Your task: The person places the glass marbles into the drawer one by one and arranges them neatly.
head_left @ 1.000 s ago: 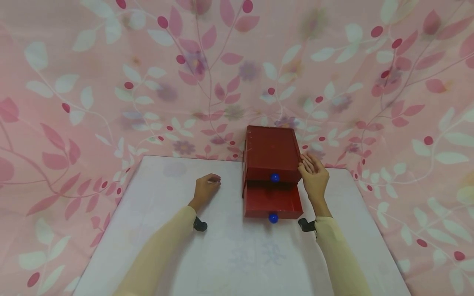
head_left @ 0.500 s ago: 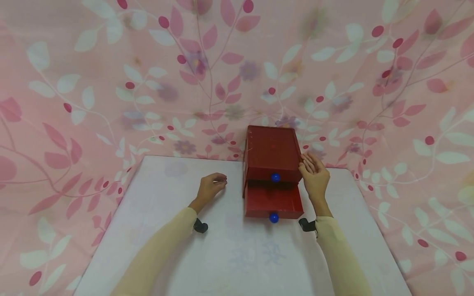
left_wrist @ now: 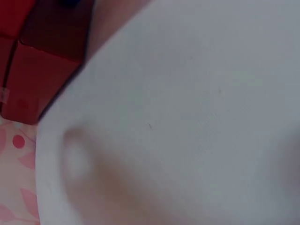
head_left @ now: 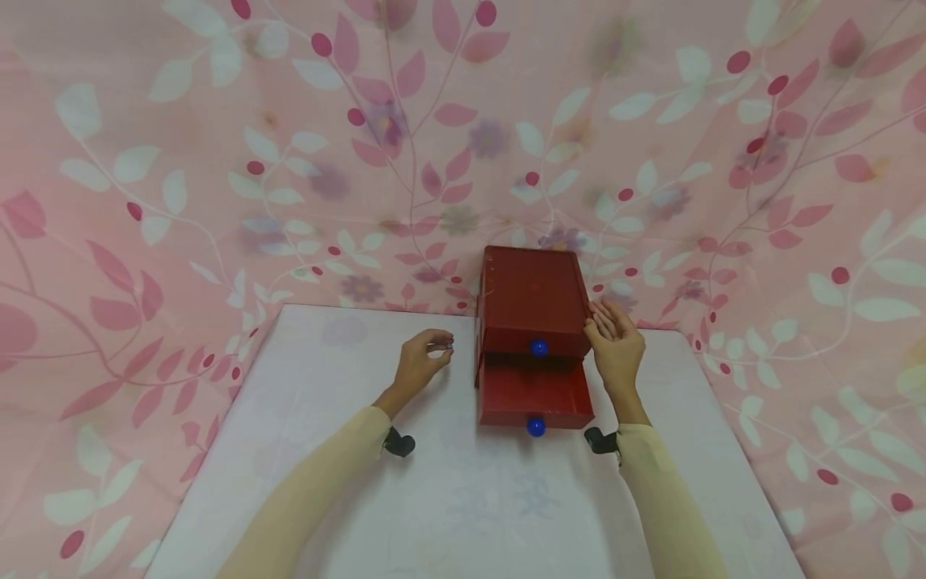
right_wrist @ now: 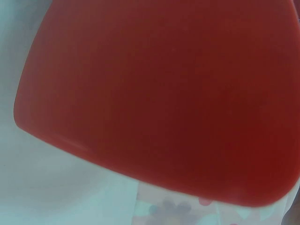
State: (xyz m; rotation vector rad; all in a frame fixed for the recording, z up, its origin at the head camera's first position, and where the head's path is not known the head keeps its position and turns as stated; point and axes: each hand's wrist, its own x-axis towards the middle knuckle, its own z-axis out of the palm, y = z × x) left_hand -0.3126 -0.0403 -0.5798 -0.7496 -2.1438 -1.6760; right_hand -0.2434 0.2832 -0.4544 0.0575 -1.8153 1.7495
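Observation:
A dark red drawer box with two stacked drawers stands toward the back of the table. Its lower drawer is pulled out; the upper one is closed, and each has a round blue knob. Left of the box, my left hand is raised above the table, thumb and fingertips pinching a small pale-blue thing, too small to identify. My right hand touches the box's right side near the top front corner, fingers fairly straight. The box's red side fills most of the right wrist view.
A white-covered table bears the box. Pink cloth with leaves and flowers hangs behind and at both sides. A black wrist camera sits at the left cuff, another at the right.
My left hand has moved to the right, closer to the drawer box. The right hand, the box and its pulled-out lower drawer have stayed in place.

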